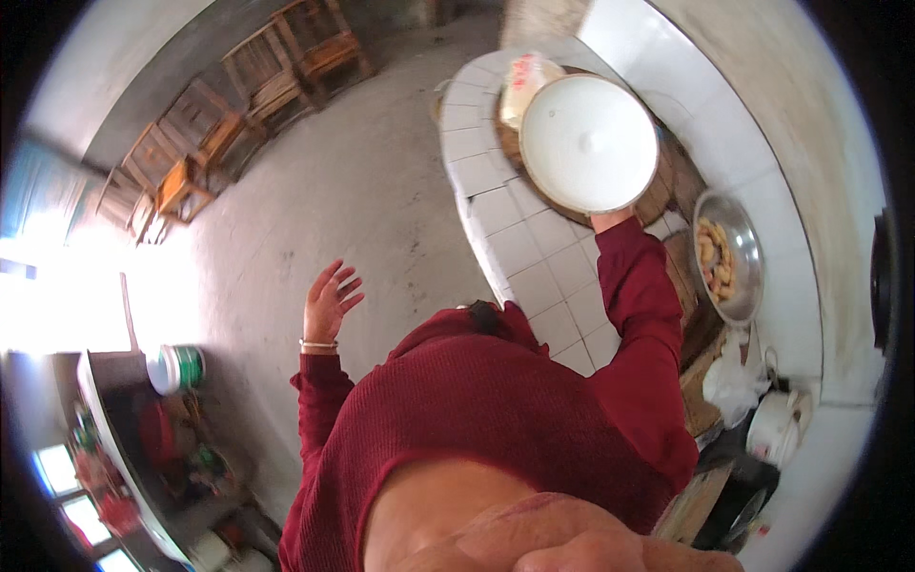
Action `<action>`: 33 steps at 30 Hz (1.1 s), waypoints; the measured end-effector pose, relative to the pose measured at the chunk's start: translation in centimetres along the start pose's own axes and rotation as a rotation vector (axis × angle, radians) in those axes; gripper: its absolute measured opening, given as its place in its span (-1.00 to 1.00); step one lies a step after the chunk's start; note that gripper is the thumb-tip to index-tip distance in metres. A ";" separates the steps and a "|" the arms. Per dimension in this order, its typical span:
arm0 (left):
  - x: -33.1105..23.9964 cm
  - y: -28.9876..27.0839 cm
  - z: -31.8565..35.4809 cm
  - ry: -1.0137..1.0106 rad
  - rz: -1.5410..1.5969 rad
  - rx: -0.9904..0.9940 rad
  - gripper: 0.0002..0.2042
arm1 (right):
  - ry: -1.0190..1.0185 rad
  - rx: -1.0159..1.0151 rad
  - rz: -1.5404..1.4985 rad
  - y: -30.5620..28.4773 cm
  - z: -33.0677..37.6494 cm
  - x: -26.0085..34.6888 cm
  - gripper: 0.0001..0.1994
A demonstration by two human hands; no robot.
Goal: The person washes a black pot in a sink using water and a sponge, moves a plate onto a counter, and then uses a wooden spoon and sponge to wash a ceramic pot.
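Note:
My right hand is at the near rim of a round white dish, a shallow bowl or a lid. Its fingers are mostly hidden beneath or behind that rim, but it appears to grip it. Under the dish lies a round wooden board or cover on the white-tiled counter. A pale plastic package with red print touches the dish's far left side. Out to the left, over the floor, my left hand hangs in the air with fingers apart and nothing in it.
Along the wall side of the counter stand a metal bowl of yellowish-brown food pieces, a white plastic bag and a white pot. Wooden chairs line the far left wall. A white-green bucket is at lower left.

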State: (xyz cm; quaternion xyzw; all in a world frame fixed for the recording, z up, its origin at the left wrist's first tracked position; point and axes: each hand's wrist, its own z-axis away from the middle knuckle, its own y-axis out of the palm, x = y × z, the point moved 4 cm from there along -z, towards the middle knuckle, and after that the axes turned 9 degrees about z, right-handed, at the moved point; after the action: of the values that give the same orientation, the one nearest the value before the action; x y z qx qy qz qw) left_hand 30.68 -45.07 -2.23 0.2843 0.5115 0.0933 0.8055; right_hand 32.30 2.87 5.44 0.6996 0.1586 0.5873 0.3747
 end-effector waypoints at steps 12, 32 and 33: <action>0.7 -13.8 29.2 0.339 0.304 -0.379 -0.57 | 0.673 0.596 0.192 26.3 14.2 -28.9 -0.76; 9.9 -27.1 62.5 0.977 0.759 -1.150 -0.60 | 1.110 1.748 0.711 51.6 49.7 -65.2 -0.76; 9.0 -28.3 64.5 0.998 0.751 -1.182 -0.60 | 1.113 1.784 0.709 53.0 51.5 -66.7 -0.76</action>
State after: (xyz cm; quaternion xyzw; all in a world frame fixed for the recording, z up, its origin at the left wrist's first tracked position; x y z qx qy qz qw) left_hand 87.42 -87.65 -4.53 -0.1056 0.5452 0.7190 0.4180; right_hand 51.85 -94.13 -5.27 0.3629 0.4618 0.5684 -0.5762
